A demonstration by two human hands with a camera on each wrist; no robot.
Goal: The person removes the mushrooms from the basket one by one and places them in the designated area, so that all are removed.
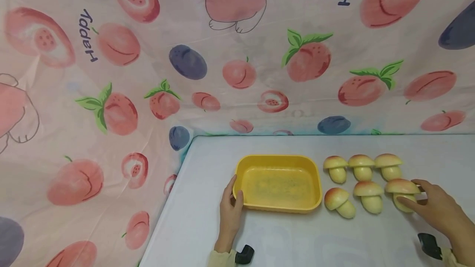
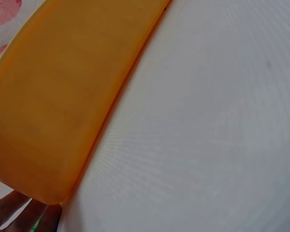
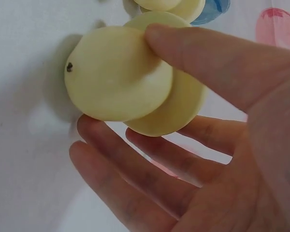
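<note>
A yellow rectangular plastic basin [image 1: 280,208] stands on the white table in the head view. My left hand [image 1: 229,213] grips its left end, thumb at the near left corner and fingers along the outer side. The basin's orange-looking wall [image 2: 67,92] fills much of the left wrist view, with part of the left hand [image 2: 26,215] at its corner. At the right, my right hand [image 1: 439,205] holds the front-row rightmost toy mushroom [image 1: 401,186] between thumb and fingers. In the right wrist view the thumb lies against this mushroom's pale stem [image 3: 116,77].
Two more mushrooms, a tilted one [image 1: 339,203] and an upright one [image 1: 368,196], lie left of the held one. A back row of three mushrooms [image 1: 361,166] lies behind. A fruit-patterned cloth [image 1: 237,44] hangs behind and left of the table [image 1: 297,238].
</note>
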